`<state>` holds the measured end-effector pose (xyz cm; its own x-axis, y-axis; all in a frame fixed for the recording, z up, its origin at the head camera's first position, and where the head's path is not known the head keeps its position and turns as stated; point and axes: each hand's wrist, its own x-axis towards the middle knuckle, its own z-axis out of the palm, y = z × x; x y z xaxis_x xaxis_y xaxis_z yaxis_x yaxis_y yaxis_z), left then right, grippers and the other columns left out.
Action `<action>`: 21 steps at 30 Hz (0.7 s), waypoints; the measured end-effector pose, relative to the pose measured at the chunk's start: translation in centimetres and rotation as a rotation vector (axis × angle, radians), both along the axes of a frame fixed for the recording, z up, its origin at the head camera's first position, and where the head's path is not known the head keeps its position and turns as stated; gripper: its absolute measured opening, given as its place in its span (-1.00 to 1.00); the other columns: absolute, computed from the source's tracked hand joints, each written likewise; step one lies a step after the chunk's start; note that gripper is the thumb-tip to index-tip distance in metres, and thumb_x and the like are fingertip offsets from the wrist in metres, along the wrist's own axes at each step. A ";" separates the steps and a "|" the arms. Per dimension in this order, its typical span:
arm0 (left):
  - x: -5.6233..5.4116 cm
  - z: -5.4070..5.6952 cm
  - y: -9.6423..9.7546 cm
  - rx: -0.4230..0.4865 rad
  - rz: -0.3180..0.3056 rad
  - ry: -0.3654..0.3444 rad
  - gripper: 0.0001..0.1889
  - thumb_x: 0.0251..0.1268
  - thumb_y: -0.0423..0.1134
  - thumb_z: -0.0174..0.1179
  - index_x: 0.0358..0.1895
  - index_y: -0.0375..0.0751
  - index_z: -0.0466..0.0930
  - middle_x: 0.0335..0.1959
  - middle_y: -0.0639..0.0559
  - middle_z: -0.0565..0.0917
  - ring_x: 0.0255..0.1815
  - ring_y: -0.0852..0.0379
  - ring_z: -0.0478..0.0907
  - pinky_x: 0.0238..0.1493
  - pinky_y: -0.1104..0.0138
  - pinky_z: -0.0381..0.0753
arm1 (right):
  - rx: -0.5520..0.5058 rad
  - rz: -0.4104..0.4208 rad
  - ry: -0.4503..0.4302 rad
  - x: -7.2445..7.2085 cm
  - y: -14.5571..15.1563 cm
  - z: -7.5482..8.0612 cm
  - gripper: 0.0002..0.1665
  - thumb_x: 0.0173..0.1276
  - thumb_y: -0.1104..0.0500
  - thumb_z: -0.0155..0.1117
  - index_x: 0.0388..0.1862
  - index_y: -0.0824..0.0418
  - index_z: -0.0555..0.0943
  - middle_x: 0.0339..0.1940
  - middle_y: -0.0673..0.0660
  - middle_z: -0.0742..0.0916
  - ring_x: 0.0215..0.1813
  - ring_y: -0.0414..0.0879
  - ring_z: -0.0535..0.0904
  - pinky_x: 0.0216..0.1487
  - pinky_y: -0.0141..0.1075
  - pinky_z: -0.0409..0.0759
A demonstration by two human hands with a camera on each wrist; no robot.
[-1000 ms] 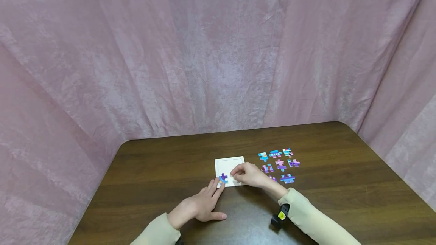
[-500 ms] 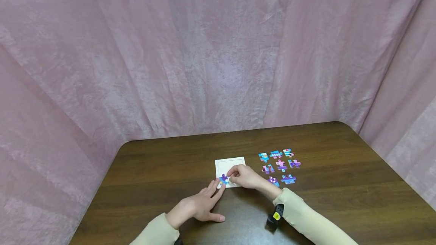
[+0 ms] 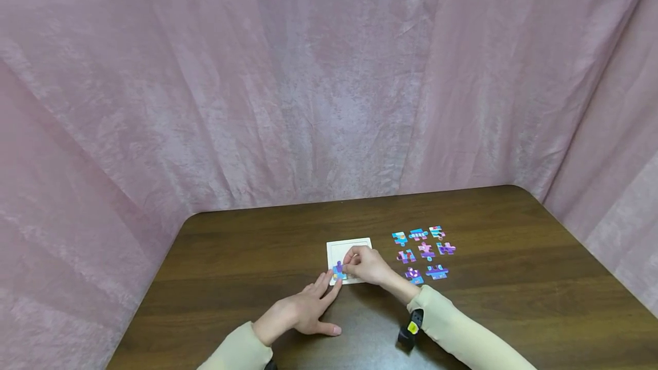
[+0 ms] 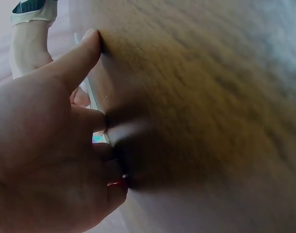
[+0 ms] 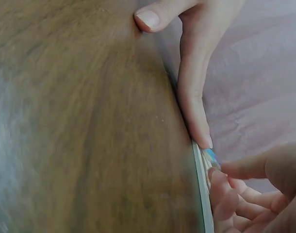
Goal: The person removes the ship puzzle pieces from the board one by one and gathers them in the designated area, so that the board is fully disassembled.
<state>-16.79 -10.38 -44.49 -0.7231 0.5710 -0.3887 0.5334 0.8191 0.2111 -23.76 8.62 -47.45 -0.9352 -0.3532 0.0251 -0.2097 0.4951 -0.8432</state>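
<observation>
A square white puzzle board (image 3: pixel 349 242) with a raised frame lies flat on the table. In its near left corner sits a purple and blue jigsaw piece (image 3: pixel 338 272). My right hand (image 3: pixel 367 265) is over the board, thumb and index finger curled together at the right side of that piece. The right wrist view shows those fingertips pinching at the blue edge of the jigsaw piece (image 5: pixel 210 156). My left hand (image 3: pixel 307 307) rests with spread, straight fingers, its fingertips at the board's near left corner and its thumb out on the table. My right fingers partly cover the piece.
Several loose jigsaw pieces (image 3: pixel 426 250) lie in rows to the right of the board. The brown wooden table (image 3: pixel 247 256) reaches back to a pink curtain (image 3: pixel 329 84). A black wrist camera (image 3: pixel 411 329) is strapped on the right wrist.
My right hand has moved slightly left, and its fingertips have come up to the piece in the corner. My left hand has stayed in place.
</observation>
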 end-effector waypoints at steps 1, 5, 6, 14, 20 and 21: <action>0.0 0.0 0.0 0.002 -0.002 0.002 -0.01 0.22 0.29 0.15 0.56 -0.11 -0.10 0.60 -0.18 -0.16 0.60 -0.12 -0.12 0.51 0.08 0.13 | -0.007 -0.011 -0.010 0.1 0.0 0.0 -0.91 0.17 0.33 0.34 -0.43 0.29 0.58 -0.63 0.06 0.68 -0.59 -0.31 0.47 -0.53 -0.48 0.39; 0.0 -0.2 -0.1 0.009 -0.002 0.001 0.00 0.22 0.30 0.14 0.56 -0.12 -0.11 0.60 -0.19 -0.16 0.60 -0.12 -0.14 0.51 0.08 0.12 | -0.030 -0.057 -0.047 0.3 0.0 0.3 -0.92 0.17 0.34 0.33 -0.41 0.30 0.58 -0.62 0.07 0.69 -0.61 -0.30 0.50 -0.55 -0.47 0.41; 0.0 -0.2 -0.1 0.010 -0.002 0.000 0.00 0.22 0.30 0.14 0.56 -0.12 -0.12 0.59 -0.20 -0.17 0.60 -0.12 -0.14 0.51 0.07 0.12 | -0.037 -0.065 -0.059 0.3 0.0 0.4 -0.92 0.17 0.34 0.33 -0.39 0.30 0.58 -0.61 0.07 0.70 -0.61 -0.28 0.51 -0.55 -0.46 0.41; 0.1 -0.3 -0.1 0.006 -0.007 0.017 0.02 0.22 0.30 0.14 0.56 -0.15 -0.15 0.59 -0.22 -0.17 0.60 -0.13 -0.14 0.51 0.08 0.11 | -0.043 -0.087 -0.109 0.3 1.3 1.1 -0.92 0.19 0.33 0.30 -0.33 0.32 0.59 -0.55 0.10 0.72 -0.57 -0.20 0.58 -0.53 -0.45 0.47; 0.2 -0.3 0.0 0.006 0.002 0.008 0.01 0.22 0.29 0.13 0.56 -0.15 -0.14 0.59 -0.21 -0.17 0.61 -0.12 -0.16 0.52 0.08 0.10 | -0.083 -0.080 -0.115 0.5 2.9 1.6 -0.88 0.22 0.32 0.29 -0.27 0.34 0.59 -0.55 0.14 0.72 -0.53 -0.15 0.59 -0.50 -0.42 0.41; 0.2 -0.3 0.0 0.005 0.003 0.008 0.01 0.22 0.29 0.13 0.56 -0.15 -0.14 0.59 -0.21 -0.17 0.61 -0.11 -0.16 0.52 0.08 0.10 | -0.092 -0.077 -0.114 0.5 3.2 1.7 -0.87 0.21 0.32 0.29 -0.27 0.36 0.59 -0.55 0.15 0.72 -0.52 -0.13 0.59 -0.50 -0.42 0.40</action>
